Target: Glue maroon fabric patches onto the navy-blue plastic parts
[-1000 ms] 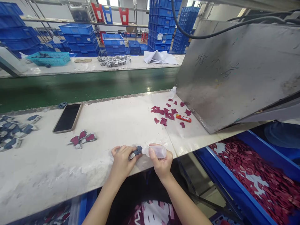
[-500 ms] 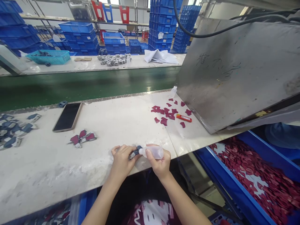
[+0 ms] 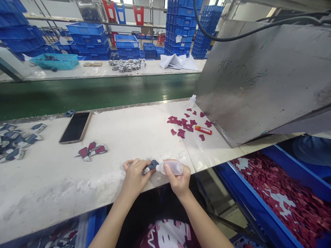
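Observation:
Near the table's front edge, my left hand pinches a small dark blue-grey and white moulded part. My right hand is wrapped round a translucent squeeze bottle, tipped on its side with its nozzle at the right end of the part. Whether the tip touches the part I cannot tell. Loose maroon pieces lie beyond my right hand. To the left sits a small group of parts with maroon faces, and farther left a heap of blue-grey and white parts.
A phone lies at the left, a red lighter among the maroon pieces. A metal panel slopes over the right side. Below it, a blue bin holds many maroon pieces. Behind the table runs a green belt.
My right hand and the bottle have shifted slightly right, and the nozzle has drawn back to the part's right end. More of the part shows. My left hand stays nearly still.

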Tool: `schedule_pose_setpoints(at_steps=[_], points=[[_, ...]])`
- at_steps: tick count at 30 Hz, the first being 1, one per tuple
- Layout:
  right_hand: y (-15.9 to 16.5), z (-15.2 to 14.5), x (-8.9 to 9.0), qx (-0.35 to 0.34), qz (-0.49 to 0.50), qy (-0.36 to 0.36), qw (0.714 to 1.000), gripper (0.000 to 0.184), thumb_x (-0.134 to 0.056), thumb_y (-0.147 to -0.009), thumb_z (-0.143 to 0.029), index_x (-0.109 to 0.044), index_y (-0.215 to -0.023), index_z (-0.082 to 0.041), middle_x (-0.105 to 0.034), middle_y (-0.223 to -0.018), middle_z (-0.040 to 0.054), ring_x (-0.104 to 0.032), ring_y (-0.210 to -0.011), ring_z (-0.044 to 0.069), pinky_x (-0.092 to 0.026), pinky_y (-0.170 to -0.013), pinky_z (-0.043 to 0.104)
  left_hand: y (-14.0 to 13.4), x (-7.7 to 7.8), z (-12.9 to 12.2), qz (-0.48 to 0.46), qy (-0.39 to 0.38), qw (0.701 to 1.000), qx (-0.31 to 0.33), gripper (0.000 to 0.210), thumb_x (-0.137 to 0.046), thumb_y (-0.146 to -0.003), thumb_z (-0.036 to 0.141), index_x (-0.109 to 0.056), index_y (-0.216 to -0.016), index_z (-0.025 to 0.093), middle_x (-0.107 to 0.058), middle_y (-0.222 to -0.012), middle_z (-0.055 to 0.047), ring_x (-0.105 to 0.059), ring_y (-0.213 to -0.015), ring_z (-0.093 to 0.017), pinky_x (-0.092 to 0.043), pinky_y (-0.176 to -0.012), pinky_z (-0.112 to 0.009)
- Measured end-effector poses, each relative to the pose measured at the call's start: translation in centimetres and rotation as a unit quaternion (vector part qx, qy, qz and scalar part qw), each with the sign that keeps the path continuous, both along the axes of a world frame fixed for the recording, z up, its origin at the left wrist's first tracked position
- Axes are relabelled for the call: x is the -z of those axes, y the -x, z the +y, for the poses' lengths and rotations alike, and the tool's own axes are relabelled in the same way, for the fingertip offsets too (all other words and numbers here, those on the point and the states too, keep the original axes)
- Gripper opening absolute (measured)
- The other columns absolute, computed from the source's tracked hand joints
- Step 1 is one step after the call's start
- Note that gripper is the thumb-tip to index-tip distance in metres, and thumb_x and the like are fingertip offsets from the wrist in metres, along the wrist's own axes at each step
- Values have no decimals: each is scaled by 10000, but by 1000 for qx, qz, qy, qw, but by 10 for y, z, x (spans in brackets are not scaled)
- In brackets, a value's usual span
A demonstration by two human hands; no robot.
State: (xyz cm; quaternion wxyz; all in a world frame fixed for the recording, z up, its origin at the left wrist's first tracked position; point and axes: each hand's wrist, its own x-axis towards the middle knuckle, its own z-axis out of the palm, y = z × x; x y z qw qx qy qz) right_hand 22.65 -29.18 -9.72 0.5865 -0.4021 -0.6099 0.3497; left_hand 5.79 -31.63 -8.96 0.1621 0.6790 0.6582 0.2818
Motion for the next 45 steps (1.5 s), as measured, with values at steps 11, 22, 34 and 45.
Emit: schedule_pose_setpoints(at_steps=[11, 22, 34, 45], points=[[-5, -3, 8, 67, -18, -16, 997, 125, -643, -872, -254, -717, -875, -153, -719, -820, 84, -699, -750, 242, -575, -656, 335, 0, 2, 0, 9, -13, 1000, -2, 140, -688, -846, 361, -674, -898, 232, -730, -832, 7, -643, -815, -211, -250, -918, -460], [-23, 24, 4, 121, 108, 107, 981, 351, -738, -797, -383, -485, -946, -190, -602, -790, 14, -644, -705, 174, -533, -649, 288, 2, 7, 0, 10, -35, 999, -5, 143, -688, -847, 373, -704, -917, 249, -749, -852, -4, -656, -850, -218, -254, -927, -450], [-10, 83, -8, -67, -127, 92, 985, 760, -865, -625, -339, -494, -1275, -205, -659, -1187, 115, -650, -992, 237, -543, -847, 391, 35, 22, -7, -26, -40, 999, -14, 349, -584, -885, 519, -682, -1130, 291, -743, -1046, -40, -683, -896, -259, -368, -920, -473], [-68, 154, -20, 12, -336, 12, 942, 145, -797, -702, -105, -760, -797, -209, -612, -792, 58, -566, -884, 256, -466, -813, 389, 9, -14, -32, -250, 54, 943, -211, 431, -733, -649, 651, -730, -899, 299, -751, -1035, -29, -624, -1135, -348, -545, -898, -444]])
